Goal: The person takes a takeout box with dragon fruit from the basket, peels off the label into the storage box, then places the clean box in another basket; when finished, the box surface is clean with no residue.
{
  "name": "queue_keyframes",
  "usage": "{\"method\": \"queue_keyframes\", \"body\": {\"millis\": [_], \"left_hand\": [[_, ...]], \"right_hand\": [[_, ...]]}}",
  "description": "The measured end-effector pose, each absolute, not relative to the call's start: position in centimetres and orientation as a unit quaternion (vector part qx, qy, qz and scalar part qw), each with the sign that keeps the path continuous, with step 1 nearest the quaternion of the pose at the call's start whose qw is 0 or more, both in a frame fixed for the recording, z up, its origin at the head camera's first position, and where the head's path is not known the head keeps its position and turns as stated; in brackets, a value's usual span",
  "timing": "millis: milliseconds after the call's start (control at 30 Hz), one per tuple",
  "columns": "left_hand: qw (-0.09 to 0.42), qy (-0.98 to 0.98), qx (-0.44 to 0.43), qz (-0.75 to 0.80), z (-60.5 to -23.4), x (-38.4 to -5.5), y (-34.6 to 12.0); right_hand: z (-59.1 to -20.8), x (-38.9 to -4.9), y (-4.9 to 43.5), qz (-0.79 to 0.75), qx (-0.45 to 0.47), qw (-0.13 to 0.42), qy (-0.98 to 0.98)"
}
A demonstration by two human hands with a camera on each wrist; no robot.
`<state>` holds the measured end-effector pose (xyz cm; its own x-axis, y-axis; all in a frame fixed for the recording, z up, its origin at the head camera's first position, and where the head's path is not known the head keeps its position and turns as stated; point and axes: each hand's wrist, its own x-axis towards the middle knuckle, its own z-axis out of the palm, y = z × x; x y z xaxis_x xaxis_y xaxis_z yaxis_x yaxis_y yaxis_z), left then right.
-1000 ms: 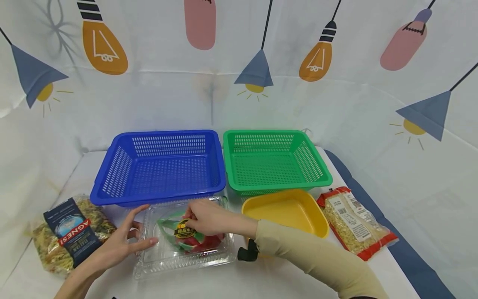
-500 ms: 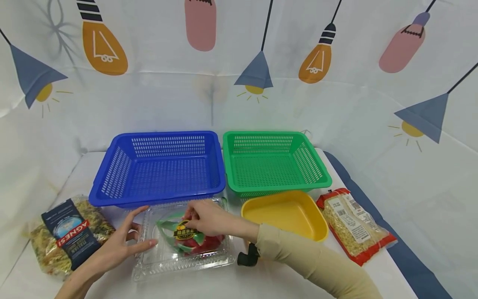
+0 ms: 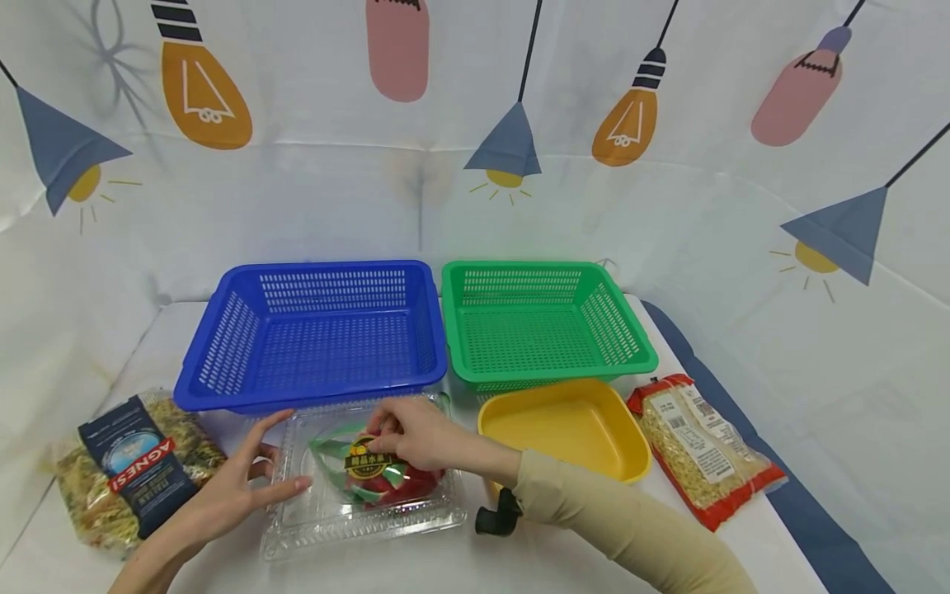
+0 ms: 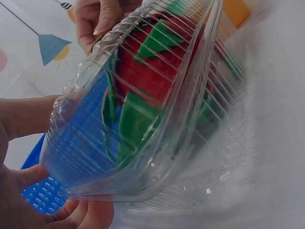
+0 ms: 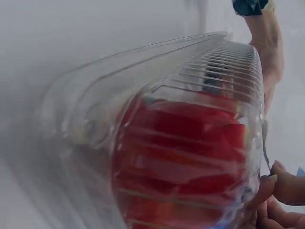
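The right hand (image 3: 416, 433) pinches a label (image 3: 367, 459), more of it bared than a second ago, perhaps slight headway, atop a clear box (image 3: 371, 523) on the blue basket's (image 3: 334, 290) near side; left hand (image 3: 239, 483) spread alongside.

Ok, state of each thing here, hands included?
Clear plastic clamshell box: lid down, red-and-green fruit inside
Black-and-gold sticker: edge pinched
Right hand: pinching sticker
Left hand: fingers spread beside box
Blue perforated plastic basket: upright
Green perforated plastic basket: upright
Yellow plastic tray: upright
Navy-labelled pasta bag: lying down
Red-edged grain bag: lying down
Black rounded object: partly hidden
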<state>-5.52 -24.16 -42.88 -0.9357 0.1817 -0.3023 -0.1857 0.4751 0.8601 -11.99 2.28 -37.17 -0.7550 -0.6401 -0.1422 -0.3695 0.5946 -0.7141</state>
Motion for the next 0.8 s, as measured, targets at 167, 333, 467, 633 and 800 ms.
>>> {"method": "queue_keyframes", "body": {"millis": [167,333,467,633,800], "left_hand": [[0.174,0.839,0.002,0.516,-42.9,-5.5,-24.1],[0.178,0.840,0.001,0.513,-42.9,-5.4,-24.2],[0.178,0.843,0.002,0.508,-42.9,-5.4,-24.3],[0.173,0.845,0.006,0.507,-43.0,-5.4,-24.4],[0.177,0.844,0.004,0.506,-43.0,-5.4,-24.4]], "right_hand": [[-37.3,-12.0,2.7,-0.380,-0.283,0.201,0.858],[-37.3,-11.7,3.4,-0.375,-0.303,0.188,0.856],[-37.4,-11.7,3.9,-0.379,-0.318,0.185,0.849],[-37.1,-12.0,4.7,-0.403,-0.314,0.187,0.839],[-36.2,-12.5,6.1,-0.415,-0.330,0.187,0.827]]}}
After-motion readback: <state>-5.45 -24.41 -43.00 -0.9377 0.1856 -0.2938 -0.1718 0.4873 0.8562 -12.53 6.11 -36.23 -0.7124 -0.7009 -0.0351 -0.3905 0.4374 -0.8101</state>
